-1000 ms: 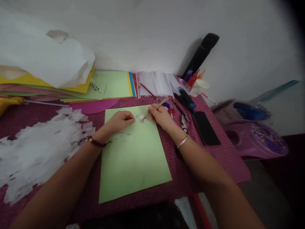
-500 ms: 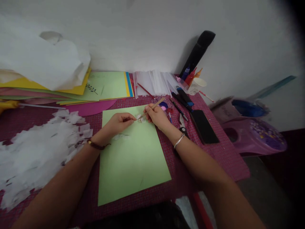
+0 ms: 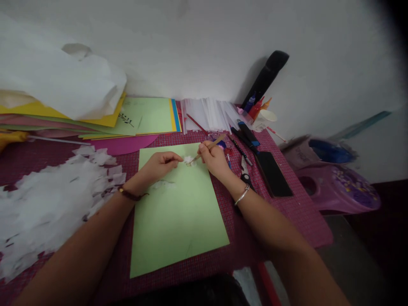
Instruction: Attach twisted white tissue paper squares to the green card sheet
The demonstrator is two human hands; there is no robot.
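A light green sheet [image 3: 181,216] lies on the checked tablecloth. My right hand [image 3: 213,158] pinches a thin wooden stick [image 3: 216,142], whose lower tip meets a small white paper cluster [image 3: 190,160] near the sheet's top. Just left of that cluster is my left hand [image 3: 161,165], thumb and fingertips pressed together; anything between them is too small to make out. Below its fingers, faint whitish pieces [image 3: 163,184] rest on the sheet. A heap of white paper squares [image 3: 63,195] spreads to the left.
Stacked coloured sheets [image 3: 149,114] and clear plastic strips [image 3: 208,112] line the wall. To the right lie scissors [image 3: 245,170], a pencil and a black flat-bladed tool [image 3: 273,173], with paint bottles [image 3: 256,108] behind. Pink containers [image 3: 338,187] stand beyond the table's right edge.
The stick and my right hand have shifted slightly right. My left fingertips are now a little apart from the stick's tip. The whole view has moved slightly.
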